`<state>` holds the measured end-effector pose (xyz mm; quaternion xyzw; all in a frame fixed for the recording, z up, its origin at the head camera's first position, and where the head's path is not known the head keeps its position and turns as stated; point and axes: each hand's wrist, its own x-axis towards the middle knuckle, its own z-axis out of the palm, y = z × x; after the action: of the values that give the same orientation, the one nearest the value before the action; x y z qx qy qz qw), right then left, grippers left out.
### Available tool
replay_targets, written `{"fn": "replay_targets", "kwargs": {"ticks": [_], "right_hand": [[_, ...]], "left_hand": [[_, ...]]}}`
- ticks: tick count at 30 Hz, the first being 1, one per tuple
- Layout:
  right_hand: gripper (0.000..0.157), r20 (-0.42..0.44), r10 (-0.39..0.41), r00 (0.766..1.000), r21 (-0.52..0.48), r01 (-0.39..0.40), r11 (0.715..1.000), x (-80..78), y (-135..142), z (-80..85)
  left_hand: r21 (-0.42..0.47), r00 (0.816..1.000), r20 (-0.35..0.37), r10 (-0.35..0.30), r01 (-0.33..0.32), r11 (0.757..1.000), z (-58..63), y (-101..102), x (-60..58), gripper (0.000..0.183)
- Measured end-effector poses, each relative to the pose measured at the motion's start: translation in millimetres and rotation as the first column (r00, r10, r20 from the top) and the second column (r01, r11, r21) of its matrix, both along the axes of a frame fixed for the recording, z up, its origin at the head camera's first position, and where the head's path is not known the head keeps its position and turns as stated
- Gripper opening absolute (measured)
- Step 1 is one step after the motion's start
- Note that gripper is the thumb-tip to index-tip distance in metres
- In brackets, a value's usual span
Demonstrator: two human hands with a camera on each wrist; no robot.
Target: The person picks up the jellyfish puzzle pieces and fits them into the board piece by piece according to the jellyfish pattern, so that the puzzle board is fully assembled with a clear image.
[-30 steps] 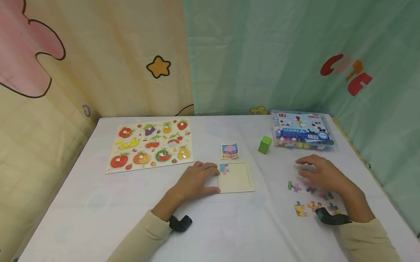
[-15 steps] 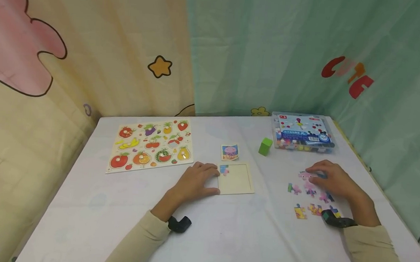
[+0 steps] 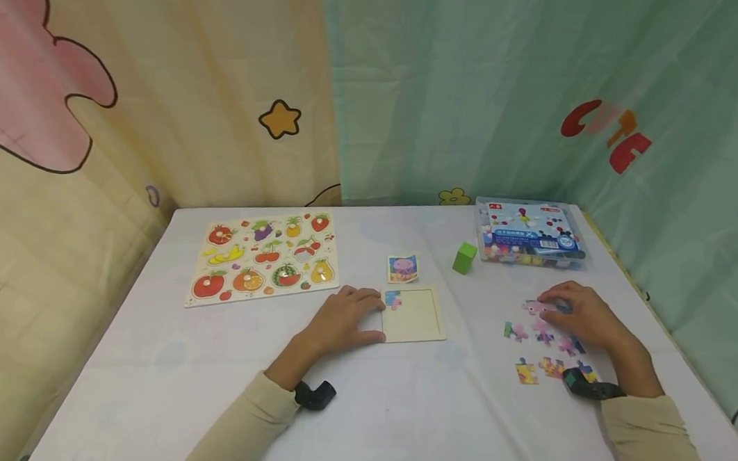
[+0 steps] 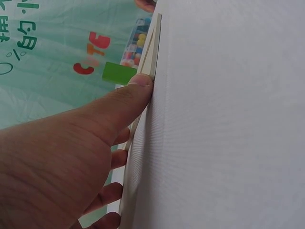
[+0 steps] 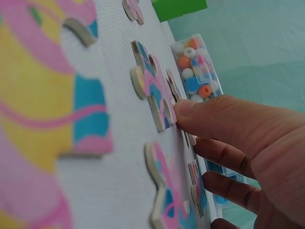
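Observation:
My left hand [image 3: 342,318] holds the left side of a shallow wooden puzzle tray [image 3: 417,320], its thumb [image 4: 142,81] at the near corner and its fingers along the edge. One blue-and-pink jigsaw piece [image 3: 393,299] lies in the tray's far left corner. On the right, my right hand [image 3: 580,315] pinches a pink jigsaw piece [image 3: 533,307] between thumb and index finger, low over the table. Several more jigsaw pieces [image 3: 526,371] lie below and left of this hand, printed pink, yellow and blue. The palm partly hides a dark blue piece [image 3: 564,307].
A small picture card [image 3: 402,268] lies just behind the tray. Farther right stand a green block [image 3: 464,258] and a clear box of beads [image 3: 532,232]. A fruit puzzle board [image 3: 264,256] lies at the back left. Curtains [image 3: 413,107] hang behind the white table [image 3: 397,413].
My right hand came down and slightly right onto the pink piece by half a second ago, and has hardly moved since. The left hand stays at the tray's edge.

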<state>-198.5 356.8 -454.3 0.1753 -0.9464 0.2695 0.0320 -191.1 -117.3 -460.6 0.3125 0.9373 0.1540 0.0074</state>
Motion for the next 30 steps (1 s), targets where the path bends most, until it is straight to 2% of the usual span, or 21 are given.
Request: {"fn": "replay_targets", "kwargs": {"ticks": [4, 7, 12, 16, 23, 26, 30], "right_hand": [[0.023, -0.056, 0.010, 0.998, 0.004, -0.010, 1.000, -3.7, -8.4, 3.1], [0.023, -0.064, 0.038, 0.997, -0.017, -0.040, 0.999, -8.6, -24.6, 9.3], [0.025, 0.078, 0.099, 0.992, -0.058, -0.095, 0.994, -18.8, -67.2, 18.6], [0.023, 0.139, 0.162, 0.977, -0.064, -0.155, 0.986, -29.3, -102.6, 17.8], [0.023, 0.161, 0.268, 0.950, -0.042, -0.264, 0.963, -44.6, -167.2, 14.4], [0.023, 0.165, 0.263, 0.950, -0.012, -0.265, 0.964, -48.6, -187.5, 11.9], [0.022, 0.143, 0.256, 0.956, 0.021, -0.262, 0.965, -50.5, -201.1, 9.0]], "left_hand": [[-0.004, 1.000, -0.010, 0.000, 0.000, 1.000, -1.2, -1.0, -1.3, 0.057], [-0.004, 1.000, -0.021, -0.001, 0.000, 1.000, -1.2, -1.5, -3.0, 0.057], [-0.003, 1.000, -0.016, 0.001, -0.001, 1.000, -2.8, -2.0, -4.4, 0.057], [-0.006, 1.000, -0.006, 0.004, -0.005, 1.000, -6.2, -1.2, -5.0, 0.056], [-0.012, 1.000, -0.002, 0.012, -0.012, 1.000, -5.4, -1.2, -2.5, 0.055], [-0.011, 1.000, -0.008, 0.008, -0.008, 1.000, -5.4, -1.5, -2.2, 0.056], [-0.014, 1.000, -0.014, 0.005, -0.005, 1.000, -4.4, -1.2, -1.1, 0.056]]}}
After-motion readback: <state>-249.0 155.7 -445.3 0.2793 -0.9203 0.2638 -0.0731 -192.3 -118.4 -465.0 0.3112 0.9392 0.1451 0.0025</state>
